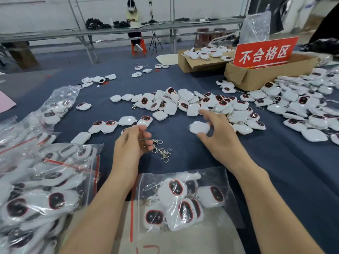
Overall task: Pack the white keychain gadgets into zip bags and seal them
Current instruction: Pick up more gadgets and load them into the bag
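The right hand (218,138) grips one white gadget (199,127) between thumb and curled fingers, just right of the frame's centre and in front of the loose pile of gadgets (192,103) spread across the dark worktop (183,160). The gadget shows its plain white side and is blurred, so its clip end cannot be made out. Its broad side seems to run roughly left to right. The half-filled zip bag (216,177) lies flat at the bottom centre, between the two forearms, so from the held gadget it sits straight down the frame and a little left. The bag's red strip (131,217), which appears to mark its mouth, runs top to bottom along its left edge, right beside the left forearm. Going by that, the opening faces left, away from the right hand, and the gadget would have to come round to that side rather than drop straight onto the plastic. The left hand (132,143) is the nearer one to the mouth. It hovers left of centre with its fingers curled beside some loose metal clips (162,151), and it cannot be told whether it pinches one of them. Sealed, filled bags (45,180) are heaped at the lower left.
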